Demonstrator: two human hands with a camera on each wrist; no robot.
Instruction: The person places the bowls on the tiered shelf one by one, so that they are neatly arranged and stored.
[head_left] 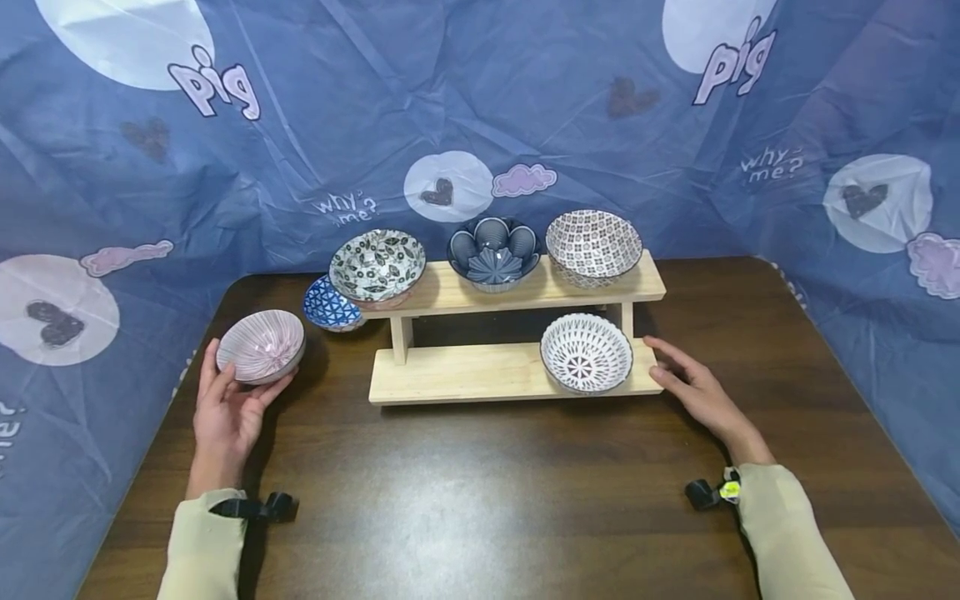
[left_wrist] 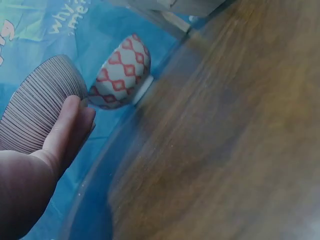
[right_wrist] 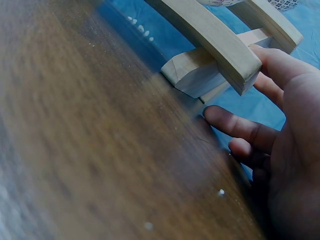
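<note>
My left hand (head_left: 228,425) holds a pink-striped bowl (head_left: 262,343) at the table's left side, thumb at its near rim and fingers under it. In the left wrist view, dark lines run down this bowl's outside (left_wrist: 42,105). My right hand (head_left: 701,398) touches the right end of a two-tier wooden display stand (head_left: 457,375), its fingertips at the end of the lower board. The right wrist view has the fingers (right_wrist: 235,122) reaching toward that board end. Near them, on the lower tier, sits a white bowl with dark dashes (head_left: 587,354).
Along the upper tier stand a leaf-patterned bowl (head_left: 377,265), a dark blue petal bowl (head_left: 494,254) and a grey-patterned bowl (head_left: 594,247). A blue triangle-patterned bowl (head_left: 332,305) is left of the stand. Blue printed cloth (head_left: 450,100) hangs behind the brown table (head_left: 525,492).
</note>
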